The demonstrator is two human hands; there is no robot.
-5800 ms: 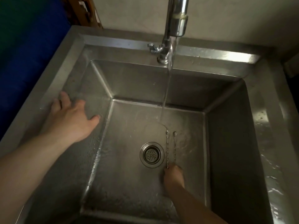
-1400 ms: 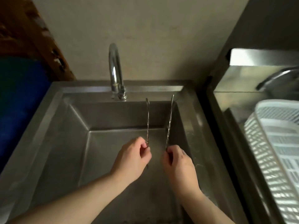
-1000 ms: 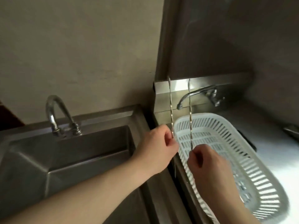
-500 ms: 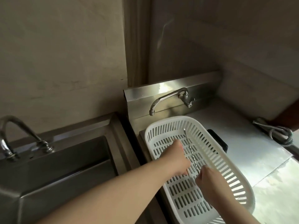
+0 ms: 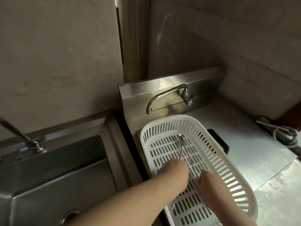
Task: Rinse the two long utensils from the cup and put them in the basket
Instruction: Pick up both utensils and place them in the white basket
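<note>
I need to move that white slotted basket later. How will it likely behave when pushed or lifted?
The white basket looks like thin slotted plastic, so probably light and a bit flexible. It sits on smooth, wet-looking steel counter, so a push may make it slide easily. The two long utensils lie loose inside and could shift or rattle.

You face bare beige walls [image 5: 57, 54] meeting at a corner upper centre; a steel counter [image 5: 254, 154] gleams with light at right.

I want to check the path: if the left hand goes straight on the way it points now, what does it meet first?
Probably the two long metal utensils lying just ahead of the left hand on the floor of the white slotted basket; beyond them, the basket's far wall. Depth is unclear.
</note>
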